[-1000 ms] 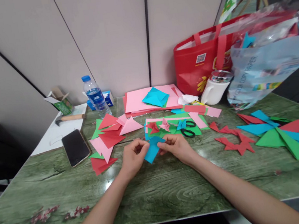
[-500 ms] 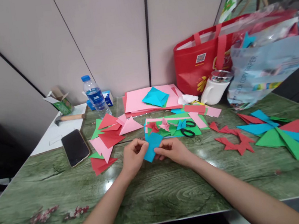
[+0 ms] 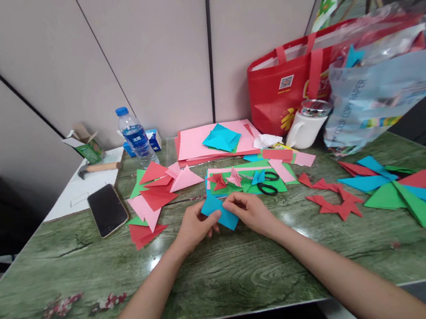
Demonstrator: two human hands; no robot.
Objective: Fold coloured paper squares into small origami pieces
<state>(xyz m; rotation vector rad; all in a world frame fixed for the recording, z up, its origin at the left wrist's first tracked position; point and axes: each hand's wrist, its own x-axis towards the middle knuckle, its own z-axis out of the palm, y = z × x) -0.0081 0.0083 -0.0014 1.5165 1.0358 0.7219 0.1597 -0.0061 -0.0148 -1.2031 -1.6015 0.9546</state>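
A small folded blue paper (image 3: 228,219) is held between both hands above the middle of the table. My left hand (image 3: 195,223) grips its left side, thumb on top and fingers beneath. With thumb and fingertips, my right hand (image 3: 249,212) pinches its upper right edge. Just beyond the hands lie green and pink sheets with small red, pink and blue folded pieces (image 3: 234,177) and black-handled scissors (image 3: 268,188) on them. Red, pink and green folded papers (image 3: 158,196) lie to the left. A spiky red paper ring (image 3: 339,204) is on the right.
A phone (image 3: 108,210), a hammer (image 3: 99,168) and a water bottle (image 3: 137,138) are at the left. Pink sheets (image 3: 190,144) lie at the back. A white mug (image 3: 305,128), a red bag (image 3: 267,91) and a plastic bag (image 3: 373,101) stand at the right, near colourful folded papers (image 3: 391,196).
The blue paper has turned in the hands and now shows a wider shape with a corner towards me. My left thumb has moved onto it; my right hand has shifted to its upper edge.
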